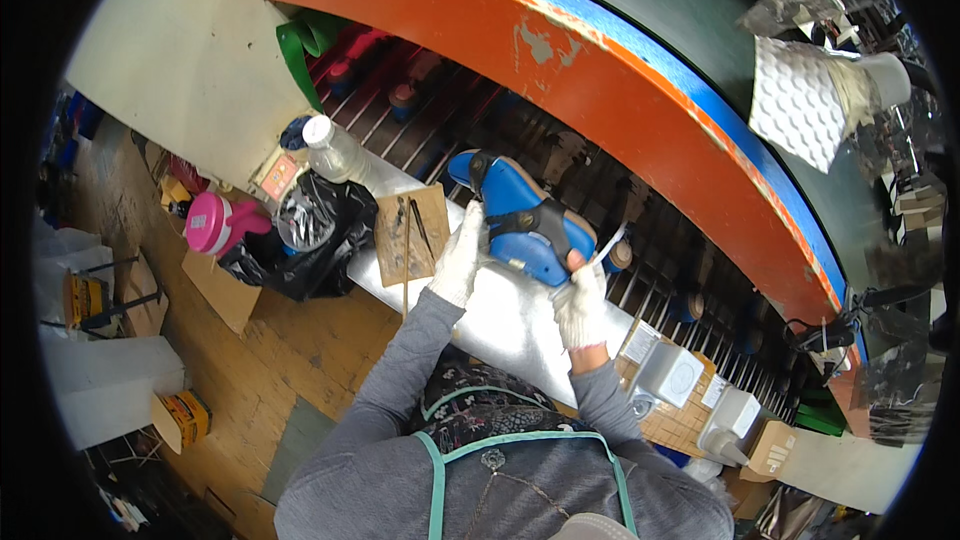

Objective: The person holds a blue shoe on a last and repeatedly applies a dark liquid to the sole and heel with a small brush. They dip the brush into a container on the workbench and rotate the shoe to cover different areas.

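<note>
A blue sandal (518, 202) with black straps is held up over the shiny metal ledge (500, 315), its sole tilted. My left hand (460, 262), in a white knitted glove, closes on the sandal's near left edge. My right hand (582, 305) wears a similar glove with a bare thumb tip. That thumb presses on the sandal's lower right end. From the same hand a thin white stick-like tool (611, 243) juts up; its tip is too small to make out. Left of my left hand lies a brown cardboard piece (395, 250) with slim dark tools on it.
Past the ledge runs a roller rack (640, 285) beneath an orange machine panel (480, 10). Leftward stand a clear bottle (340, 155), a black plastic bag (325, 265) and a pink jug (215, 223). White containers (670, 375) sit on a cardboard box at right.
</note>
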`<state>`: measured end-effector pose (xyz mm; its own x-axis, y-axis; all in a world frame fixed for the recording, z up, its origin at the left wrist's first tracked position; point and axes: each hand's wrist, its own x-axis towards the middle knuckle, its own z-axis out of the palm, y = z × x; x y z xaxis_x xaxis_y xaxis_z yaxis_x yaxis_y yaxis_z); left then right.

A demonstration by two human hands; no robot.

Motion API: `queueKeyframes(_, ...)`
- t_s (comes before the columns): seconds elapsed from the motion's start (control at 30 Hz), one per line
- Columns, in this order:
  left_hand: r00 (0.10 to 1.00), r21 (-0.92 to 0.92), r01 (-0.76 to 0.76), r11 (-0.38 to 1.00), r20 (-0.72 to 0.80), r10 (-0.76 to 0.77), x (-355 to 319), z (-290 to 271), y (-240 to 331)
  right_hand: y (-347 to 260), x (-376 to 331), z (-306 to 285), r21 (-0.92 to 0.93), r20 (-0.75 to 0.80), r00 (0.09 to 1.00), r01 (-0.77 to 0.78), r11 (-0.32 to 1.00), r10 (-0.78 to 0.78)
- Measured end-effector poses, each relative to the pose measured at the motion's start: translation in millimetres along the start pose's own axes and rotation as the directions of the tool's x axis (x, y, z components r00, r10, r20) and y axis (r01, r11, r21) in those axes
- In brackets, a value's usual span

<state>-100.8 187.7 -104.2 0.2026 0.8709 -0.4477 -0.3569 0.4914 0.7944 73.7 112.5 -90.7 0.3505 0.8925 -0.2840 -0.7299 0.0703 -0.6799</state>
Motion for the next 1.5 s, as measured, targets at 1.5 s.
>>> queueKeyframes(1.5,0.632,-0.048,0.343,0.938,0.750,-0.193,-119.5,32.0,-127.2,-125.2,-226.1,-154.3,-0.944,-0.133,0.916,-0.001,0.330,-0.378)
